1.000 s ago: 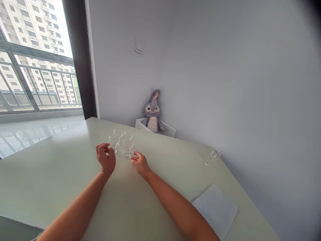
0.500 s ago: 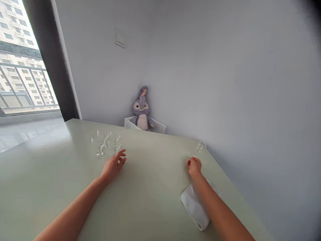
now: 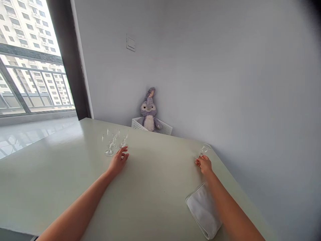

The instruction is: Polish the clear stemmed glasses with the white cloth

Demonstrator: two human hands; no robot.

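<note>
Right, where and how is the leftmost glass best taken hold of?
The leftmost glass is probably best pinched by the stem, coming from its near left side. It stands upright, its slim stem showing between bowl and foot. Other glasses crowd its back and right, and the left hand rests to its near right.

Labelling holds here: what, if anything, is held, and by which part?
Left grip: nothing visibly held. Right grip, near the glass cup: cannot tell whether anything's held.
</note>
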